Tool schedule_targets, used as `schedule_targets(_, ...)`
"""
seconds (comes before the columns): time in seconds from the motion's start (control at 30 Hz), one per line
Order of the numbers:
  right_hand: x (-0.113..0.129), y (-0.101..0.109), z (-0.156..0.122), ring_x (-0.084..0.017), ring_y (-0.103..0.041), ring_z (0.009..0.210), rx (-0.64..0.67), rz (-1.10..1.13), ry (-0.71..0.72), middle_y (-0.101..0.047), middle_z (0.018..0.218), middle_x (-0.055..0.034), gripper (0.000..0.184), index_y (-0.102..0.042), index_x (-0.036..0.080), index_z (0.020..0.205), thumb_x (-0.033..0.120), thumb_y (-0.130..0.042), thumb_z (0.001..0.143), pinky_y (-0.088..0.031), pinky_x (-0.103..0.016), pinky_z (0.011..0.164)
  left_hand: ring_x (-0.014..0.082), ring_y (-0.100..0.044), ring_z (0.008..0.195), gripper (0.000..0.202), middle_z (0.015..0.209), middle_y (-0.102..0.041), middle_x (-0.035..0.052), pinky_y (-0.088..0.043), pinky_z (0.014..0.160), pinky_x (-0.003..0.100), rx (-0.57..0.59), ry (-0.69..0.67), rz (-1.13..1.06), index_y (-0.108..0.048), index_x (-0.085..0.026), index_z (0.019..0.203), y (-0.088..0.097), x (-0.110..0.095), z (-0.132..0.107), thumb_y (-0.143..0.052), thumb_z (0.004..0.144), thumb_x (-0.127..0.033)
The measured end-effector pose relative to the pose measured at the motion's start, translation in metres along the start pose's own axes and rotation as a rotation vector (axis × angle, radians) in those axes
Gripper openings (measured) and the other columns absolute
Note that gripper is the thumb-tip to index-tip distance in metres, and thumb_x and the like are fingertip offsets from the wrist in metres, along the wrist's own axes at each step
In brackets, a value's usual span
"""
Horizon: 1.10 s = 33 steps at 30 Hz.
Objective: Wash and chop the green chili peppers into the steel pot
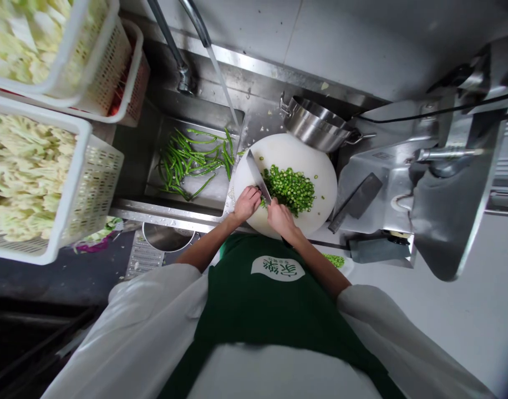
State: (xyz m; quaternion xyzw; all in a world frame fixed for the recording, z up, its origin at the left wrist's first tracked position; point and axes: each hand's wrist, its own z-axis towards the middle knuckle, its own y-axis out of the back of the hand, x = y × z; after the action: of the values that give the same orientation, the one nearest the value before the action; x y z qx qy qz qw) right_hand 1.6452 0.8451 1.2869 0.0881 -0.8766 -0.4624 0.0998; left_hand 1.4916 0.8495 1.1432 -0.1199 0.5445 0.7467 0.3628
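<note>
My right hand [281,217] grips the handle of a kitchen knife [259,178], whose wide blade stands on the round white cutting board [245,166]. Close against the blade, my left hand [248,203] has its fingers curled down on the board. A little green shows at its fingertips, apparently green chili peppers, mostly hidden under the hand. Right of the knife lies a heap of chopped green chili peppers [290,189], cut in small rings, with a few loose rings around it. Whole long green chili peppers [191,158] lie in the sink on the left.
Water runs from the faucet [186,80] into the metal sink [154,127]. A steel pot [316,123] stands behind the board. At right are a cleaver [364,195] and a metal slicing machine [453,194]. White baskets [98,177] of cut cauliflower and cabbage stand at left.
</note>
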Motion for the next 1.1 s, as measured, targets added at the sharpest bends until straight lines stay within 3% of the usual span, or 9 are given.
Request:
schedule_targets(0.17,-0.009,0.001,0.005,-0.027,-0.07,0.105,-0.015,0.038,0.019,-0.072,0.112,-0.0194,0.03,-0.048,0.012,0.127,0.028,-0.032,0.107,-0.047,-0.031,0.089,0.0259,-0.056,0.11,0.021,0.109,-0.064,0.0124,-0.053,0.097,0.046,-0.028,-0.008,-0.04,-0.065,-0.017,0.11,0.002,-0.001,0.0,-0.046,0.101,-0.023)
schedule_targets(0.37,-0.009,-0.002,0.005,-0.028,-0.071,0.102,-0.034,0.046,0.004,-0.073,0.11,-0.0178,0.029,-0.049,0.013,0.127,0.028,-0.035,0.106,-0.048,-0.031,0.085,0.0234,-0.058,0.107,0.018,0.109,-0.064,0.0117,-0.054,0.093,0.043,-0.179,0.075,-0.095,-0.065,-0.018,0.108,0.016,0.0,-0.005,-0.051,0.1,-0.026)
schedule_targets(0.57,-0.009,0.0,-0.004,-0.028,-0.072,0.097,-0.064,-0.005,0.009,-0.074,0.105,-0.017,0.028,-0.049,0.014,0.123,0.028,-0.032,0.106,-0.049,-0.032,0.083,0.0253,-0.057,0.109,0.02,0.109,-0.065,0.012,-0.054,0.095,0.045,-0.017,-0.009,-0.056,-0.066,-0.018,0.106,0.01,0.004,-0.008,-0.048,0.101,-0.024)
schedule_targets(0.7,-0.007,-0.003,-0.02,-0.027,-0.072,0.098,-0.054,-0.054,0.027,-0.074,0.103,-0.0176,0.025,-0.05,0.013,0.122,0.024,-0.036,0.104,-0.049,-0.03,0.084,0.0254,-0.057,0.108,0.022,0.108,-0.065,0.0118,-0.054,0.095,0.046,-0.009,-0.036,-0.033,-0.066,-0.018,0.106,0.006,0.004,-0.007,-0.045,0.102,-0.024)
schedule_targets(0.83,0.004,-0.007,-0.011,-0.027,-0.071,0.103,-0.038,-0.05,0.031,-0.073,0.108,-0.019,0.029,-0.047,0.009,0.129,0.02,-0.039,0.103,-0.049,-0.03,0.086,0.0253,-0.057,0.106,0.022,0.107,-0.065,0.0115,-0.055,0.094,0.045,-0.017,-0.062,-0.015,-0.065,-0.017,0.106,0.007,0.005,-0.006,-0.045,0.102,-0.024)
schedule_targets(0.97,0.004,0.002,0.002,-0.028,-0.071,0.104,-0.045,-0.01,0.051,-0.073,0.11,-0.0194,0.032,-0.048,0.01,0.13,0.023,-0.032,0.106,-0.048,-0.031,0.088,0.0253,-0.057,0.106,0.023,0.107,-0.065,0.0117,-0.055,0.094,0.045,0.0,-0.052,-0.021,-0.065,-0.018,0.107,0.007,0.004,-0.007,-0.044,0.102,-0.025)
schedule_targets(1.1,-0.007,0.013,-0.011,-0.028,-0.07,0.103,0.006,0.0,0.057,-0.073,0.11,-0.0185,0.029,-0.051,0.013,0.124,0.027,-0.033,0.106,-0.047,-0.032,0.087,0.0254,-0.056,0.109,0.024,0.109,-0.064,0.012,-0.053,0.097,0.046,0.011,-0.008,-0.032,-0.066,-0.017,0.107,0.004,0.004,-0.008,-0.043,0.102,-0.026)
